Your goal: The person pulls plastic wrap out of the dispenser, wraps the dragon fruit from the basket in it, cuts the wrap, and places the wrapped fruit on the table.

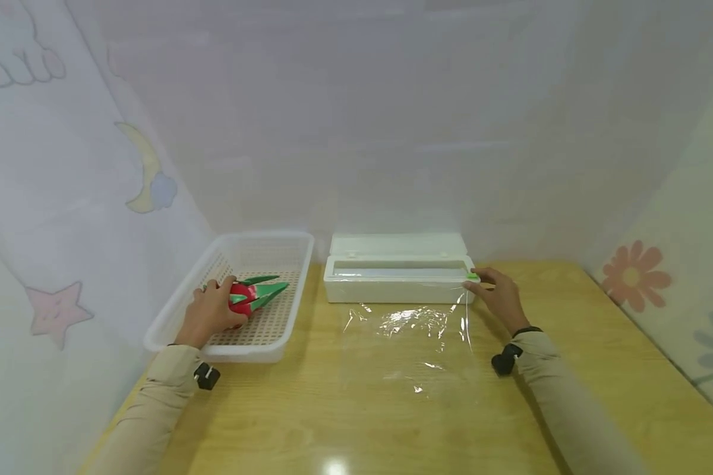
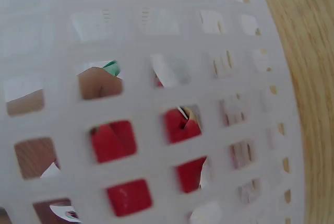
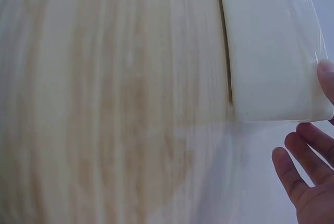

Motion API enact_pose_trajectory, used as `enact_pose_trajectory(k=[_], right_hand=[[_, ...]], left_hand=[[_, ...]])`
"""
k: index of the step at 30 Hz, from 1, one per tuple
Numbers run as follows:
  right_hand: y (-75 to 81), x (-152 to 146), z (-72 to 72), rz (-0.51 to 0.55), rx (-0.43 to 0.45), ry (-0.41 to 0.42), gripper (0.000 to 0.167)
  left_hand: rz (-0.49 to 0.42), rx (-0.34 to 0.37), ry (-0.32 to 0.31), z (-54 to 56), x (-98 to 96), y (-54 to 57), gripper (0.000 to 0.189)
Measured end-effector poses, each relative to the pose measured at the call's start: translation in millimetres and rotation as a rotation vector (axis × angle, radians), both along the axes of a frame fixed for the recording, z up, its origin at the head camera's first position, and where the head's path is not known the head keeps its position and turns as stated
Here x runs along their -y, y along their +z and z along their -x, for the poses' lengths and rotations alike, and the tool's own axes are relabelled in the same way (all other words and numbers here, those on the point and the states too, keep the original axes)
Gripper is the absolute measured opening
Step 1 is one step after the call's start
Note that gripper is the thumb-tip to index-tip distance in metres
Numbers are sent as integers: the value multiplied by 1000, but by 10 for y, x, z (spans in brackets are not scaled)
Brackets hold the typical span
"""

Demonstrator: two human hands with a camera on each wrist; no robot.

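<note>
My left hand (image 1: 209,311) is inside the white plastic basket (image 1: 300,290), gripping a red dragon fruit (image 1: 243,295) with long pointed green leaves. Through the basket's holes, the left wrist view shows parts of the red dragon fruit (image 2: 129,198) and of the hand. At the right end of a white cling film dispenser (image 1: 392,291), my right hand (image 1: 502,300) pinches the small green slide cutter (image 1: 472,275) with thumb and forefinger. Its other fingers (image 3: 289,174) lie beside the box end. A clear sheet of cling film (image 1: 412,323) hangs from the dispenser's front onto the table.
The dispenser's lid (image 1: 398,244) stands raised at the back. Basket and dispenser sit side by side on a wooden table (image 1: 309,422), close to the grey back curtain (image 1: 356,132). Patterned cloth walls (image 1: 53,218) stand on both sides.
</note>
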State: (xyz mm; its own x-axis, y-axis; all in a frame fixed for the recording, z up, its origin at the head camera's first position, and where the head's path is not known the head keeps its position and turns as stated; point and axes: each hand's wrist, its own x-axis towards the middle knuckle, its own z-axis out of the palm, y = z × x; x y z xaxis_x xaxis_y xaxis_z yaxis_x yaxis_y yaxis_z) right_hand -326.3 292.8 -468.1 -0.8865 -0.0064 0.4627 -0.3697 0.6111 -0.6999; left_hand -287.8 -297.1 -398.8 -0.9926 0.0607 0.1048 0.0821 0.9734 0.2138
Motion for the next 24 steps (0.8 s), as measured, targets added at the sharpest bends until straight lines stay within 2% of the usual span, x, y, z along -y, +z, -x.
enact_pose_trajectory(k=[5,16,24], right_hand=[[-38,-12,-21,16,-4,1,40],[-40,-28,24,50,2,23,40],[-53,-23,35,54,4,12,40]], left_hand=[[-10,-56,-5,-43,-40,40,83],[-31,-172,-14,-189,-135,281,79],[-53,-186,-23,-230,-182,360,80]])
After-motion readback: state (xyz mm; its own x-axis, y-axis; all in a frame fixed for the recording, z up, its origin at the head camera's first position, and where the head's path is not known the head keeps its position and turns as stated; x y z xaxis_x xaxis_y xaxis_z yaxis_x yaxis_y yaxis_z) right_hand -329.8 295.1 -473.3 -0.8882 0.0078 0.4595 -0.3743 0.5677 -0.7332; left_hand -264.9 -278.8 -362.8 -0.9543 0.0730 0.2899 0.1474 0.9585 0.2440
